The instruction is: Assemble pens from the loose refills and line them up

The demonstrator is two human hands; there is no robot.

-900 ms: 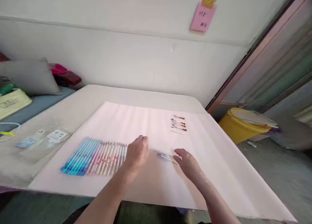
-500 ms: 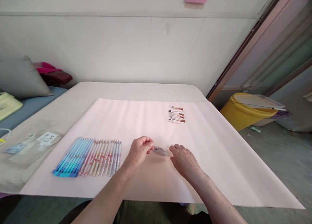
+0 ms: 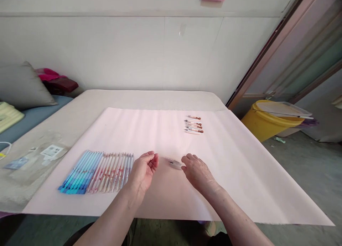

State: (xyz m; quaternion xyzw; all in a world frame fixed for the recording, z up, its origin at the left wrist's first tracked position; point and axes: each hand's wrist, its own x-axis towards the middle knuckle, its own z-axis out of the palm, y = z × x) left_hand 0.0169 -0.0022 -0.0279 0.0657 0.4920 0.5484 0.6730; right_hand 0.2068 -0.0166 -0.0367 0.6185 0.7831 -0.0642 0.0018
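A whitish clear-barrelled pen with dark marking extends from the fingers of my right hand, low over the pink sheet. My right fingers close around its right end and hide it. To the left of the pen, apart from it, is my left hand, its fingers curled in with thumb and fingertips close together. Whatever they may pinch cannot be made out. Beside my left wrist lies a row of blue pens and, against it, several pale pens with reddish patterns. Several short pieces with brown ends lie farther back.
The pink sheet covers much of the pale table. A clear plastic bag with labels lies at the left. Beyond the right edge stands a yellow bin. A grey pillow rests at far left.
My left hand has moved left, away from the pen, and turned a little. My right hand has shifted slightly left and still has the pen.
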